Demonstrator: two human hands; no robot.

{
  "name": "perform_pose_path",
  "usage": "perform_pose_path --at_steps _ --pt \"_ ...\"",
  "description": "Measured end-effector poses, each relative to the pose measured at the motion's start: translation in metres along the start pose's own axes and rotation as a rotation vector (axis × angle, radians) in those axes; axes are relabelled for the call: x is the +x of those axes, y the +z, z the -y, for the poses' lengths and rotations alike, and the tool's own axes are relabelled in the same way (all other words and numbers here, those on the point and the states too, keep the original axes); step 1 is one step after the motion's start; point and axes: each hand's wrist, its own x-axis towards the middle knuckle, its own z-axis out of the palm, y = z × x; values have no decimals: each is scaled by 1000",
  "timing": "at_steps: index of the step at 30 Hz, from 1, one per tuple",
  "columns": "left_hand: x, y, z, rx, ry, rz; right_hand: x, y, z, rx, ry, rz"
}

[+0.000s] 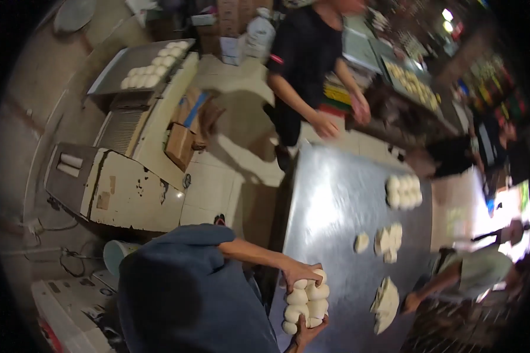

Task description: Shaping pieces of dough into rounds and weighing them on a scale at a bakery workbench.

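Note:
My left hand (302, 274) and my right hand (307, 336) clasp a block of pale dough balls (298, 297) from its two ends. The balls sit pressed together in two rows at the edge of the metal table (330, 170). My left fingers curl over the far end, while my right thumb and fingers grip the near end. Farther along the table lie a single dough ball (361, 242), a small cluster of dough pieces (388, 240) and another block of dough balls (404, 192). A long flat piece of dough (386, 306) rests to the right.
A person in black (306, 65) stands beyond the table, hands over its far end. Another person in a pale shirt (477, 273) reaches to its right edge. At left, a tray of dough balls (109, 73) tops a worn cream machine (135, 194). A bucket (115, 256) stands behind me.

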Motion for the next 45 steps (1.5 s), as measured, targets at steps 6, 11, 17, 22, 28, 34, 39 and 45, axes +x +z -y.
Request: perform_pose_path --at_steps 6,11,17,22,28,34,39,45 --pt "-195 -190 -85 123 -44 -309 50 223 67 103 97 334" --pt "-353 -307 -159 369 -293 -559 95 416 94 43 -74 711" --pt "-504 -391 -273 568 -692 -887 103 665 153 101 -248 1117" --pt "-630 -463 -330 707 -792 -1062 58 868 197 289 -154 1426" --pt "-781 -529 -444 1055 -1194 -1615 -50 1102 215 417 88 1589" --pt "-788 -441 -426 1345 -1249 -2221 -211 1308 124 234 -287 1610" --pt "-679 -349 -296 495 -1224 -2557 -197 1321 41 -151 -723 1441" --pt "-590 -320 -244 -115 -837 -3168 -156 1123 73 -45 -156 2115"
